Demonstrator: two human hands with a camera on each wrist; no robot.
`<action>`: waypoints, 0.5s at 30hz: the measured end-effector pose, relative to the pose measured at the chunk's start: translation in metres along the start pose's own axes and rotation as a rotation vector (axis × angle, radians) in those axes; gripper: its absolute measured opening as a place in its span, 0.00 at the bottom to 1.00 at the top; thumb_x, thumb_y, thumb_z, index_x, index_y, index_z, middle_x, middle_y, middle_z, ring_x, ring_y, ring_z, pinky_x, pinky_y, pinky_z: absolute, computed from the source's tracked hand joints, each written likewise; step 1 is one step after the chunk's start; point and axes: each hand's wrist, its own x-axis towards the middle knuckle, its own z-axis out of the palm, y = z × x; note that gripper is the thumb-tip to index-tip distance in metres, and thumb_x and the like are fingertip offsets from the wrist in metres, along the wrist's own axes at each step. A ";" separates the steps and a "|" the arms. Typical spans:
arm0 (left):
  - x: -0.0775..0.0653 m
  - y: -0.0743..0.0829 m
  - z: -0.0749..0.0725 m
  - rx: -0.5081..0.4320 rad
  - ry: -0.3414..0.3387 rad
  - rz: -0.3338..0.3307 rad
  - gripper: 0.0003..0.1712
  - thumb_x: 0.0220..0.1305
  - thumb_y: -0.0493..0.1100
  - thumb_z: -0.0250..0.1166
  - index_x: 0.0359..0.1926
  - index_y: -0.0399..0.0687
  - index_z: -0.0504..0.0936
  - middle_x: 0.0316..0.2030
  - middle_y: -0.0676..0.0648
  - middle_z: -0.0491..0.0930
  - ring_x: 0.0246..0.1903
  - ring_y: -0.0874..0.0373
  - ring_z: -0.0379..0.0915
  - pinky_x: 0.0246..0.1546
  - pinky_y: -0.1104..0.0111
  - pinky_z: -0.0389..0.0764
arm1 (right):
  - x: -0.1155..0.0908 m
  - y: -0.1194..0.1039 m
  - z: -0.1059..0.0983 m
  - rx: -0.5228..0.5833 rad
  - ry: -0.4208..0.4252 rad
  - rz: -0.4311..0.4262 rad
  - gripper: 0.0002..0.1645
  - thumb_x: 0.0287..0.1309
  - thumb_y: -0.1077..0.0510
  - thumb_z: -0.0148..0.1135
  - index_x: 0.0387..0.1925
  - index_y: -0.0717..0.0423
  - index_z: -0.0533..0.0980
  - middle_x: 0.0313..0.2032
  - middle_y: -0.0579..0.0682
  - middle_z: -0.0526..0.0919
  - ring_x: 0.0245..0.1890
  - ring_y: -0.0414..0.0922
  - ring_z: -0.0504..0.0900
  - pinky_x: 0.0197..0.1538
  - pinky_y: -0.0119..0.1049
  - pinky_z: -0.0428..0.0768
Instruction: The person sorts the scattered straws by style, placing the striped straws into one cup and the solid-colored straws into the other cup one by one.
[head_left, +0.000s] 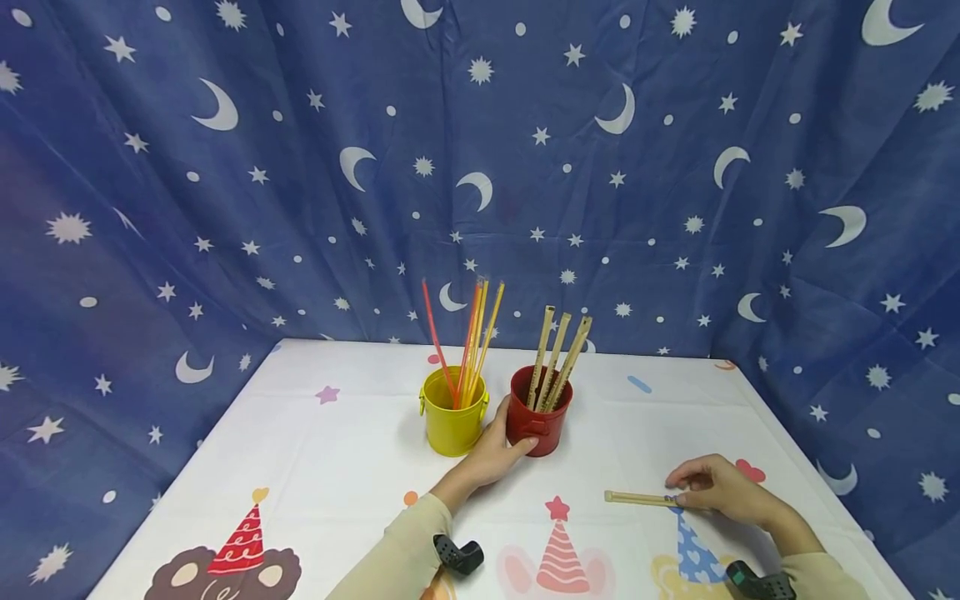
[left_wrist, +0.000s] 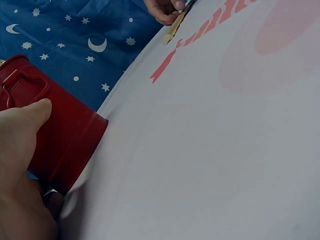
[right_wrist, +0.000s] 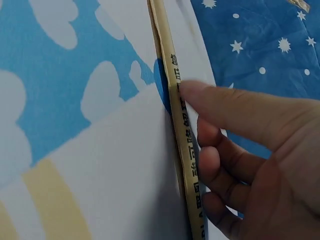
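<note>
My left hand (head_left: 491,454) grips the side of a red metal bucket (head_left: 546,429), its thumb lying across the front below the small handle. In the bucket stand several paper-wrapped straws (head_left: 551,367) with dark print. At the right, a paper-wrapped straw (head_left: 637,498) lies on the white tablecloth, partly hidden by my right hand (head_left: 723,493). The right wrist view has my blurred thumb over the printed edge of the straw (right_wrist: 184,145). The other fingers curl loosely beside it rather than round it. In the left wrist view, the bucket (left_wrist: 62,122) appears tilted within the frame.
Left of the red bucket stands a yellow bucket (head_left: 453,429) holding several orange and yellow sticks (head_left: 472,342). The white tablecloth (head_left: 330,450) is printed with party hats and animals. A blue curtain (head_left: 480,167) with moons and stars hangs behind and at both sides.
</note>
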 end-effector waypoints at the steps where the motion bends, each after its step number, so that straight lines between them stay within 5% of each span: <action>1: 0.000 0.000 0.000 -0.003 0.000 0.001 0.50 0.70 0.50 0.63 0.81 0.48 0.42 0.79 0.42 0.55 0.78 0.46 0.52 0.79 0.47 0.55 | 0.001 0.000 0.001 -0.011 0.003 -0.012 0.13 0.59 0.68 0.66 0.43 0.75 0.80 0.31 0.38 0.79 0.28 0.30 0.71 0.27 0.28 0.71; 9: 0.001 -0.001 0.000 -0.001 0.000 -0.004 0.50 0.70 0.52 0.63 0.81 0.49 0.42 0.79 0.42 0.54 0.79 0.46 0.51 0.79 0.46 0.55 | 0.004 -0.001 0.004 -0.088 0.007 -0.047 0.03 0.54 0.73 0.67 0.32 0.70 0.81 0.20 0.55 0.72 0.23 0.30 0.68 0.21 0.29 0.67; 15: 0.000 -0.001 0.000 0.003 -0.002 -0.015 0.50 0.71 0.52 0.62 0.81 0.48 0.42 0.79 0.42 0.53 0.79 0.45 0.50 0.79 0.45 0.54 | 0.003 -0.005 0.005 -0.150 0.000 0.042 0.07 0.56 0.67 0.69 0.33 0.71 0.80 0.23 0.45 0.73 0.25 0.31 0.68 0.26 0.28 0.67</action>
